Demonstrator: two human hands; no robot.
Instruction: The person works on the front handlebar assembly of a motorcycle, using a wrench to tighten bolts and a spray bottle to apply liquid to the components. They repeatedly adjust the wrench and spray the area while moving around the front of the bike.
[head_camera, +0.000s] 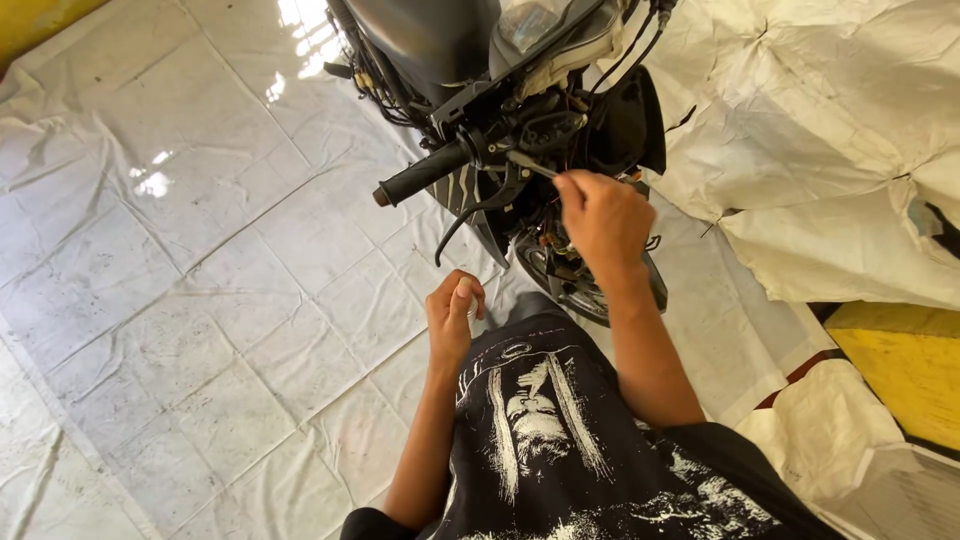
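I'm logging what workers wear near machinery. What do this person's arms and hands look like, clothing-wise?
Both the left hand and right hand are bare: no gloves, rings, watch or bands show. The forearms are uncovered too. A black short-sleeved shirt with a white printed graphic covers the torso.

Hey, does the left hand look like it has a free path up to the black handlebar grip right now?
Probably yes. The left hand is loosely closed and seems to hold nothing, and only open air lies between it and the handlebar grip. The right hand, holding a thin tool at the switch housing, stays off to the side.

A slim metal tool (530, 164) points tilted into the black handlebar switch housing (545, 130), tip touching.
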